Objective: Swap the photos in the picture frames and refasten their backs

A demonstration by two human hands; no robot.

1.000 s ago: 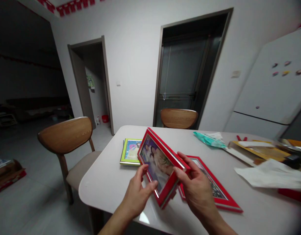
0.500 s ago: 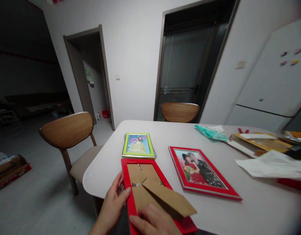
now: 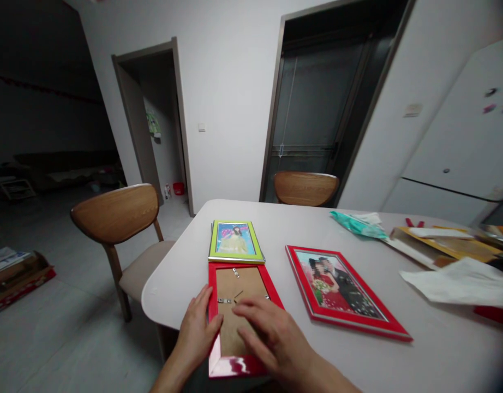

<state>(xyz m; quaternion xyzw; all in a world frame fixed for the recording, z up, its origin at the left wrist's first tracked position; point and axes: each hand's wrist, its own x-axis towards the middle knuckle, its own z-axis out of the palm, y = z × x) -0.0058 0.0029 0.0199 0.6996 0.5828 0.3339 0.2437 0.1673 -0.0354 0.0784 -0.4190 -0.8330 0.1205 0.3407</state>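
A red picture frame lies back side up at the table's near edge, showing its brown backing board and small metal clips. My left hand grips its left edge, thumb on top of the rim and fingers along the outer side. Over the right half of the backing is my right hand, its fingers apart; whether the fingertips touch the board I cannot tell. The fold-out stand is mostly hidden by this hand. Just beyond the red frame lies a lime-green picture frame with a picture of a figure in a pale dress.
Another red picture frame, photo side up, lies to the right on the white table. Teal packaging, yellow envelopes and white paper crowd the right side. Wooden chairs stand left and behind.
The frame's stand, raised before, no longer sticks up. My right hand has moved up and its fingers have spread. The near rim of the frame has come into view.
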